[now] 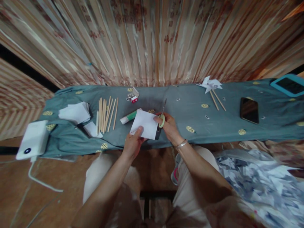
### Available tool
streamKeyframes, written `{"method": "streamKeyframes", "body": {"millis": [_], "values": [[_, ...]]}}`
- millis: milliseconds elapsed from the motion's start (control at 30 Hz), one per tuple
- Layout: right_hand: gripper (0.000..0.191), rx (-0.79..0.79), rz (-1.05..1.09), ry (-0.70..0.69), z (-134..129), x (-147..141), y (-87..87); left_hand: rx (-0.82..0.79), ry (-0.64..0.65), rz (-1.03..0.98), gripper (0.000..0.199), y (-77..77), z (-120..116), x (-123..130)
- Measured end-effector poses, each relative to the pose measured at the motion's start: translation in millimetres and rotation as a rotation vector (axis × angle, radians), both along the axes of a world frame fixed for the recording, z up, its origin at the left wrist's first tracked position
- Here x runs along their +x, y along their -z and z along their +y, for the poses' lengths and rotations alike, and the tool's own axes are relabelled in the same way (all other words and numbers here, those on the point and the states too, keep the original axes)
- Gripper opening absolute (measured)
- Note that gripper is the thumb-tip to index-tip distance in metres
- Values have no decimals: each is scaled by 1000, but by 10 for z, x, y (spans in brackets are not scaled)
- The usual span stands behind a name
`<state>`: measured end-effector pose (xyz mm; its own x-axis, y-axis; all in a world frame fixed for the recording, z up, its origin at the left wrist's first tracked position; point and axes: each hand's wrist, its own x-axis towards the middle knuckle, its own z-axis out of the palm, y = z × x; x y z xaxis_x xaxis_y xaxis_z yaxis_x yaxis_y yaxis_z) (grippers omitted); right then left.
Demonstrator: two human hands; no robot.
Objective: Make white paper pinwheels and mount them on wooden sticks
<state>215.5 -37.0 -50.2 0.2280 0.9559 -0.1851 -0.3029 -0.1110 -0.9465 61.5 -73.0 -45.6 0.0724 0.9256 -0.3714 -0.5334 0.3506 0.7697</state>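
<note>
Over the front edge of the cloth-covered table, a white square sheet of paper (144, 123) with a dark strip along its right side is held up. My left hand (134, 144) pinches its lower left part, thumb on top. At its right edge, my right hand (169, 126) has scissors (162, 120) with pale green handles, blades pointing away from me; its thumb also lies by the paper's edge. A green and white glue tube (129, 117) lies partly behind the paper. Beyond it sits a small open box of metal pins (133, 96).
Several wooden sticks (104, 114) and a stack of white paper (74, 112) lie at left, near a white power bank (33, 139) with a cable. Paper pinwheels (210, 85), a phone (249, 110) and a blue-framed device (288, 85) are at right. A heap of folded paper (258, 177) fills the lower right.
</note>
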Motion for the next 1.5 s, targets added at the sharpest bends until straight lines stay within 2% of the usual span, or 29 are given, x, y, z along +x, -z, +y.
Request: {"method": "streamKeyframes", "body": {"millis": [200, 500, 600, 800, 933, 1067, 1167, 1300, 1500], "values": [[41, -4, 2, -11, 7, 23, -8, -50, 33, 22, 37, 92, 28, -44], [44, -23, 47, 10, 14, 42, -31, -18, -15, -32, 38, 37, 146, 65], [45, -12, -7, -93, -31, 97, -66, 5, -64, -29, 34, 25, 290, 41], [48, -54, -142, -518, -235, 207, -120, 31, -172, -79, 20, -9, 562, -54], [46, -95, -186, -661, -355, 266, -146, 5, -165, -111, 22, -33, 617, -95], [49, -140, -171, -728, -418, 296, -187, -54, -137, -108, 30, -51, 629, -117], [49, -173, -169, -753, -433, 292, -204, -100, -129, -122, 28, -60, 629, -123], [44, -171, -167, -752, -432, 271, -188, -122, -127, -140, 20, -73, 614, -116], [42, -183, -147, -719, -431, 239, -143, -137, -100, -135, 17, -77, 586, -63]]}}
